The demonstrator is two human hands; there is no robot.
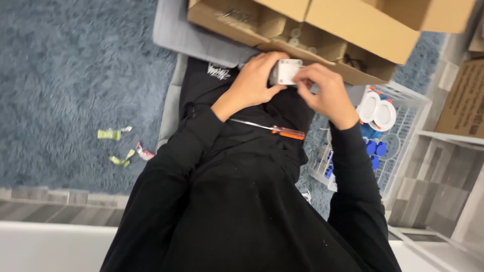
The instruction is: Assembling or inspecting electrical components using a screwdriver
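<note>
My left hand (252, 83) and my right hand (325, 90) are both closed around a small white boxy part (287, 71), held above my lap in black clothing. The left hand grips it from the left and the right hand pinches its right side. A screwdriver (275, 130) with an orange handle and a thin metal shaft lies across my lap just below the hands, touching neither.
An open cardboard box (353, 25) sits just beyond the hands. A white wire basket (403, 131) at the right holds round white discs and blue parts. Small torn wrappers (121, 146) lie on the blue shaggy rug at the left. Another cardboard box (464, 100) stands at far right.
</note>
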